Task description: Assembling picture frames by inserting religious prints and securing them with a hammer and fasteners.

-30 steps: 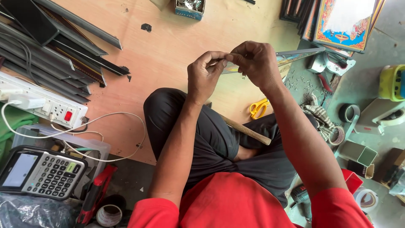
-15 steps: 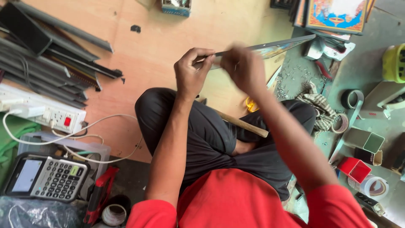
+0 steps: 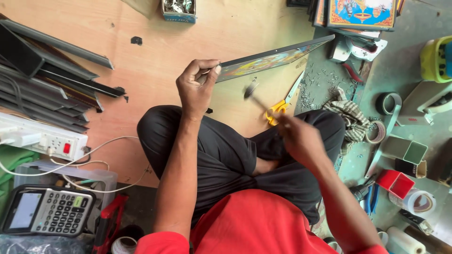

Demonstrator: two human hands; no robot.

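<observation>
A thin framed picture (image 3: pixel 275 59) stands tilted on edge over the plywood board (image 3: pixel 155 42), its dark rim running up toward the right. The left hand (image 3: pixel 197 87) pinches its lower end between fingers and thumb. The right hand (image 3: pixel 299 138), blurred, is clenched around the handle of a small hammer (image 3: pixel 252 91) whose head sits just below the frame. Yellow-handled scissors (image 3: pixel 281 104) lie beside the person's knee, scattered staples (image 3: pixel 320 82) beyond them, and a calculator (image 3: pixel 47 211) sits at the far left.
</observation>
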